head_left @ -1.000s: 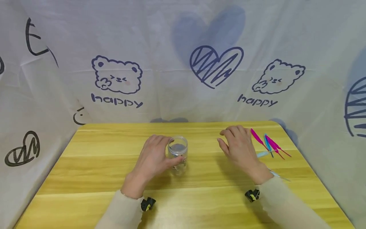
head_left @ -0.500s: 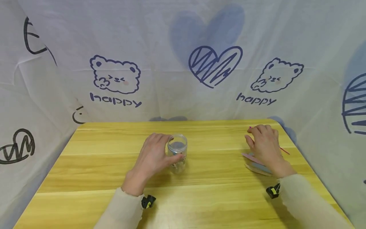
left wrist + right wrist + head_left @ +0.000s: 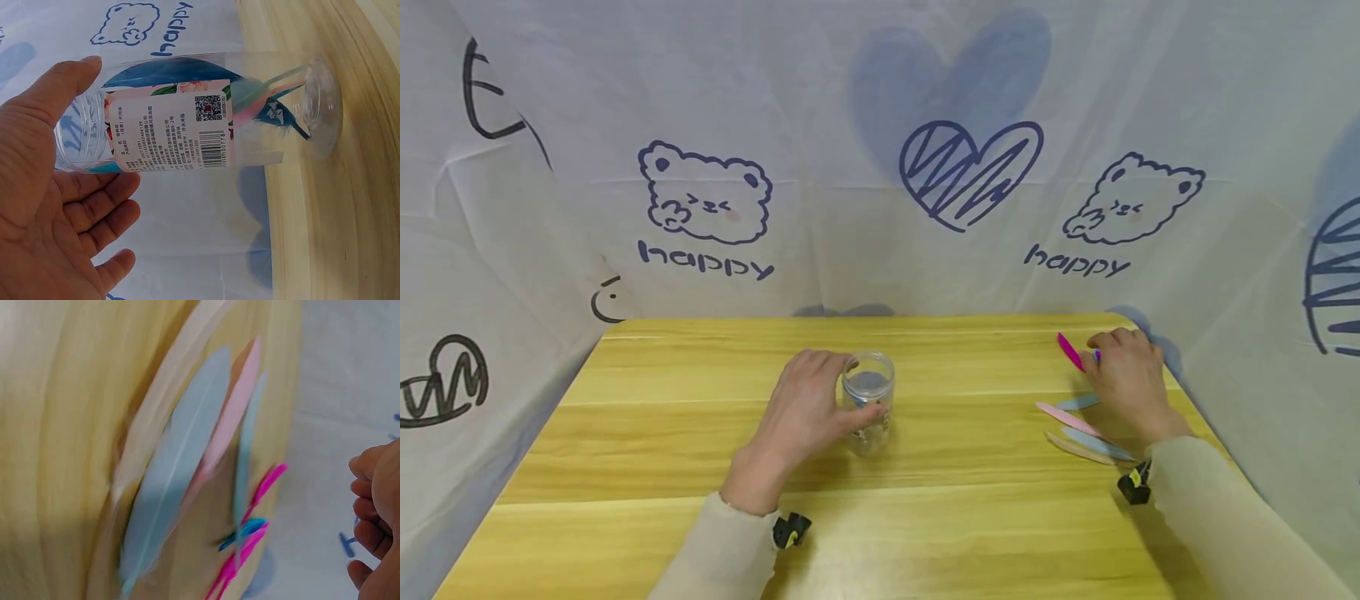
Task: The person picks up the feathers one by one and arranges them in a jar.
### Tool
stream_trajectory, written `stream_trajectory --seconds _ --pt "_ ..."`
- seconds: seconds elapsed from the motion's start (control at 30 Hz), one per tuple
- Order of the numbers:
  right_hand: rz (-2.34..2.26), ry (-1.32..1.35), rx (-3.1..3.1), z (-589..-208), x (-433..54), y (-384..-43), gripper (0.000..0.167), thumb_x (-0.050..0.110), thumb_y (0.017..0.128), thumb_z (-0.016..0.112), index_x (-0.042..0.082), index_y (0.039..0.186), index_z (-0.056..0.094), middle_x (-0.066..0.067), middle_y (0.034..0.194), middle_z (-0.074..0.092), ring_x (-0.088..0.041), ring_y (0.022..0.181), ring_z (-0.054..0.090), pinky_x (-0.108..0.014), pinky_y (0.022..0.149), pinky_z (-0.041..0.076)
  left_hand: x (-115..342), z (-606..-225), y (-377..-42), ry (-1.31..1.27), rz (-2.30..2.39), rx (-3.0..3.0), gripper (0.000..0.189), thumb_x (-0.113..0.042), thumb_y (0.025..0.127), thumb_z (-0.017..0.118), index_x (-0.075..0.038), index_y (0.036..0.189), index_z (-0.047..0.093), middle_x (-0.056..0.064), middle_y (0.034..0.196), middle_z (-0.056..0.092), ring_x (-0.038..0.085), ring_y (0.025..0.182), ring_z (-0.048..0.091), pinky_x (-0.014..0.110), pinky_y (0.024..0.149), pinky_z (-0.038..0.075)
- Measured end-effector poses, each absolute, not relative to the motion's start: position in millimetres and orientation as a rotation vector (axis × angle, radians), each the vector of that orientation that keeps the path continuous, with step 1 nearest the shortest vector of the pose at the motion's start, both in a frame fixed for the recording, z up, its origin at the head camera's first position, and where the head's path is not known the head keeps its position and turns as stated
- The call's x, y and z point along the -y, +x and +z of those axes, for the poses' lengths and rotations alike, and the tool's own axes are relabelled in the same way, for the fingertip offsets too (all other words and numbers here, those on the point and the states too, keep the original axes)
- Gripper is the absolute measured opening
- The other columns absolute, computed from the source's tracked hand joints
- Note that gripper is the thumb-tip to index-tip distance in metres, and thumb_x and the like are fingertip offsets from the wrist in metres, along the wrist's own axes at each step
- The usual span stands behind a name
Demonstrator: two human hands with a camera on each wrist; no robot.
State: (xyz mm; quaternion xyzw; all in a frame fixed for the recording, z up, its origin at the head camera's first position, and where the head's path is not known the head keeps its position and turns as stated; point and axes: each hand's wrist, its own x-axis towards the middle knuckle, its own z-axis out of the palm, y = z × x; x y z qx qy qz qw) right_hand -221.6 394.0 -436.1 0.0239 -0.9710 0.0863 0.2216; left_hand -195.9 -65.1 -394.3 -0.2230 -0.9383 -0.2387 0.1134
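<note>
My left hand (image 3: 805, 400) grips a clear plastic jar (image 3: 870, 387) that stands upright on the table, thumb on the near side and fingers on the far side. The left wrist view shows its printed label (image 3: 169, 125) and blue, green and pink feathers inside it. At the right, my right hand (image 3: 1127, 375) hovers over loose feathers with loosely bent fingers and nothing visible in its grasp. Near it lie a magenta feather (image 3: 1070, 350), a pale pink feather (image 3: 1063, 417), a light blue feather (image 3: 178, 462), a beige feather (image 3: 162, 394) and a bright blue feather (image 3: 244, 532). The hand hides some of them.
The wooden table (image 3: 700, 467) ends at a white cloth backdrop (image 3: 820, 208) with drawn bears and hearts. Cloth also hangs along the left and right sides. The feathers lie near the table's right edge.
My right hand has moved right, from left of the feathers to above them, uncovering the pale pink, light blue and beige ones. The left hand and the jar have stayed in place.
</note>
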Motion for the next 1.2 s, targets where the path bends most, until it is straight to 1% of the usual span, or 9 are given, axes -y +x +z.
stream_trajectory --seconds 0.2,0.33,0.43,0.53,0.63,0.77,0.9,1.07,1.2 --pt "0.207 -0.006 2.865 -447 -405 -233 0.031 0.021 0.103 0.059 -0.005 0.116 0.070 -0.030 0.119 0.063 -0.054 0.113 0.050 -0.075 0.090 0.038 65 -394 -196 -0.659 -0.694 2.756 0.075 -0.056 0.080 0.088 -0.004 0.130 0.069 0.012 0.126 0.071 0.032 0.118 0.062 0.051 0.114 0.045" --pt "0.178 -0.043 2.989 -455 -411 -235 0.034 0.023 0.105 0.059 -0.005 0.118 0.071 -0.030 0.119 0.063 -0.054 0.112 0.049 -0.077 0.090 0.037 64 -395 -196 -0.670 -0.687 2.763 0.075 -0.056 0.080 0.088 -0.004 0.130 0.068 0.012 0.126 0.071 0.032 0.118 0.062 0.051 0.113 0.046" --pt "0.164 -0.043 3.048 -460 -414 -234 0.032 0.025 0.105 0.057 -0.003 0.101 0.071 -0.027 0.109 0.064 -0.053 0.107 0.050 -0.075 0.087 0.038 64 -396 -196 -0.669 -0.692 2.770 0.075 -0.056 0.081 0.088 -0.004 0.131 0.068 0.012 0.127 0.071 0.032 0.121 0.062 0.051 0.114 0.045" --pt "0.153 -0.048 3.077 -463 -415 -233 0.034 0.025 0.106 0.054 0.003 0.083 0.067 -0.023 0.098 0.062 -0.052 0.103 0.050 -0.073 0.083 0.039 63 -397 -196 -0.662 -0.698 2.778 0.076 -0.056 0.081 0.088 -0.004 0.132 0.068 0.012 0.129 0.070 0.033 0.124 0.061 0.052 0.116 0.044" --pt "0.142 -0.056 3.081 -466 -415 -233 0.036 0.023 0.105 0.053 0.005 0.077 0.065 -0.022 0.096 0.063 -0.051 0.102 0.050 -0.072 0.082 0.039 64 -397 -196 -0.663 -0.700 2.772 0.076 -0.056 0.081 0.088 -0.004 0.132 0.067 0.012 0.128 0.070 0.033 0.124 0.061 0.052 0.116 0.044" --pt "0.131 -0.034 3.074 -467 -411 -234 0.031 0.020 0.105 0.054 0.004 0.085 0.072 -0.022 0.101 0.066 -0.051 0.104 0.052 -0.073 0.083 0.041 64 -397 -196 -0.668 -0.698 2.756 0.075 -0.056 0.081 0.088 -0.004 0.131 0.068 0.012 0.124 0.071 0.032 0.121 0.062 0.052 0.115 0.045" --pt "0.124 0.010 3.060 -467 -406 -235 0.024 0.017 0.103 0.058 0.004 0.099 0.078 -0.021 0.104 0.070 -0.048 0.104 0.055 -0.071 0.083 0.042 64 -397 -196 -0.662 -0.701 2.754 0.074 -0.055 0.081 0.088 -0.004 0.131 0.068 0.011 0.123 0.071 0.032 0.121 0.062 0.052 0.116 0.043" --pt "0.147 0.041 3.055 -467 -403 -238 0.024 0.018 0.102 0.066 0.003 0.117 0.078 -0.018 0.109 0.071 -0.042 0.104 0.055 -0.065 0.084 0.042 65 -397 -196 -0.655 -0.711 2.753 0.074 -0.055 0.081 0.088 -0.004 0.130 0.068 0.011 0.123 0.071 0.032 0.120 0.062 0.052 0.116 0.043" --pt "0.187 -0.022 3.081 -466 -402 -240 0.026 0.022 0.103 0.067 0.002 0.115 0.077 -0.020 0.111 0.070 -0.043 0.105 0.054 -0.066 0.086 0.040 66 -398 -196 -0.660 -0.714 2.748 0.073 -0.054 0.081 0.088 -0.003 0.130 0.069 0.011 0.123 0.072 0.032 0.120 0.063 0.052 0.115 0.044"
